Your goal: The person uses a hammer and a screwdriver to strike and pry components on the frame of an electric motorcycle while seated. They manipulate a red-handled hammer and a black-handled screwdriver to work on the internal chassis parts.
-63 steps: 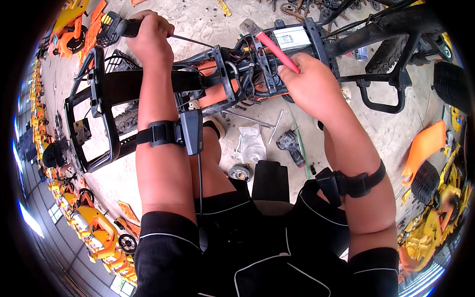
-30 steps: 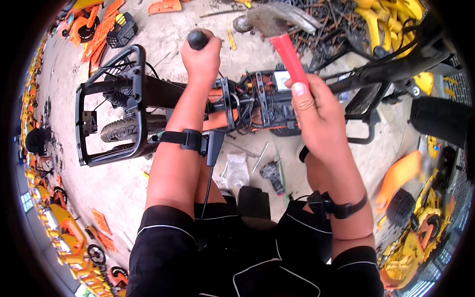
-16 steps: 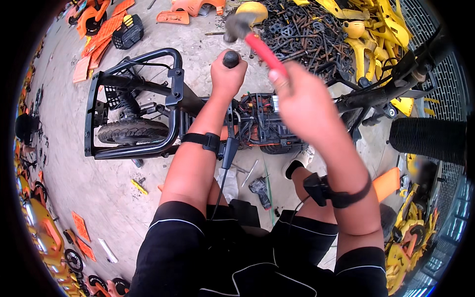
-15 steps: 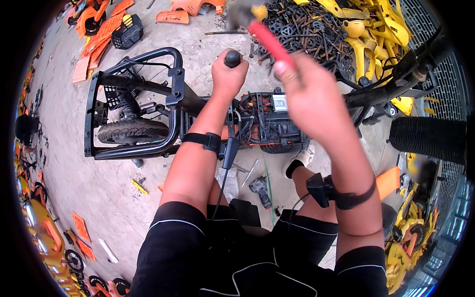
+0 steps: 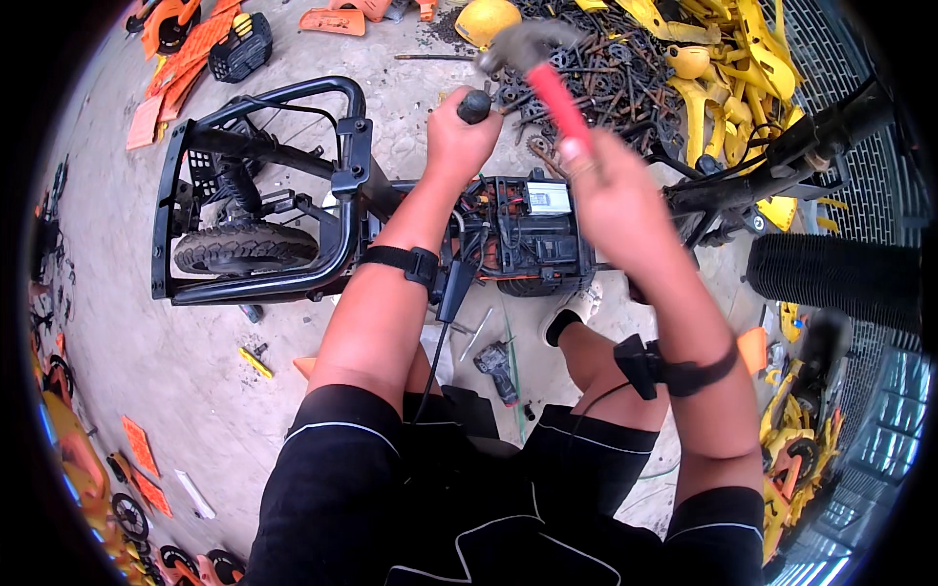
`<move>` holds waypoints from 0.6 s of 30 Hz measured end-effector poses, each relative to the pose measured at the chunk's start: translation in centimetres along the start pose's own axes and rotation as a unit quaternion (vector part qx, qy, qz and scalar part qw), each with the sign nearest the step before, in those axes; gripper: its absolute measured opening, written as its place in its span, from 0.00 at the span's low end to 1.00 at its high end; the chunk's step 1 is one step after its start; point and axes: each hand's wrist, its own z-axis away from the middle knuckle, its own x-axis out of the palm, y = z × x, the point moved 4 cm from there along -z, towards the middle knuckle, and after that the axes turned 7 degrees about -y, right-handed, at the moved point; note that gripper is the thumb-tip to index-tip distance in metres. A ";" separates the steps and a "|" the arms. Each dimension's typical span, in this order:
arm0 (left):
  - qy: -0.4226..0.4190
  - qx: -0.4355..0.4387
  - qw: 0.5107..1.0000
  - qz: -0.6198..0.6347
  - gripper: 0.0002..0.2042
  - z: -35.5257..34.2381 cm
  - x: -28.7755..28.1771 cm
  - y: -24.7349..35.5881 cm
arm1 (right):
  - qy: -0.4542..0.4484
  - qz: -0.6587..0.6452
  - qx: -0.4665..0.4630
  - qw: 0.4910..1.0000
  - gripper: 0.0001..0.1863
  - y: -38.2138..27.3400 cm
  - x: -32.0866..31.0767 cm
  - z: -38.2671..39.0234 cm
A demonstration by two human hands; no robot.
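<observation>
My left hand (image 5: 457, 142) is closed around the black handle of a tool (image 5: 474, 105), its rounded end facing up; the tool's lower part is hidden. My right hand (image 5: 611, 195), slightly blurred, grips the red handle (image 5: 559, 98) of a hammer, whose blurred metal head (image 5: 528, 44) hangs just above and right of that black handle. Below both hands lies a black vehicle frame (image 5: 298, 288) with an opened electronics section (image 5: 528, 234), wiring, a silver box (image 5: 547, 197) and a treaded tire (image 5: 244, 251) at its left.
Behind are rusty metal parts (image 5: 625, 78), yellow panels (image 5: 743, 49) and orange pieces (image 5: 332, 21). A black ribbed piece (image 5: 831, 278) sits at right. A drill (image 5: 496, 371) and metal rods (image 5: 477, 332) lie on the floor near my legs.
My left hand has moved right, turning the tool from slanted sideways to end-up. The hammer has been raised and keeps moving above it, and the whole view has shifted.
</observation>
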 end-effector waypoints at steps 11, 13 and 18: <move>-0.014 0.001 1.000 -0.014 0.11 -0.4 -1.1 -1.1 | -0.014 -0.224 0.029 0.974 0.21 -3.6 -4.0 0.3; -0.018 -0.002 1.000 -0.015 0.12 -0.2 -0.8 -1.1 | 0.043 -0.145 -0.028 0.988 0.20 -3.3 -3.3 0.4; -0.015 0.010 1.000 -0.007 0.13 -0.3 -1.3 -1.3 | -0.018 -0.137 0.096 0.986 0.20 -3.4 -3.0 -0.2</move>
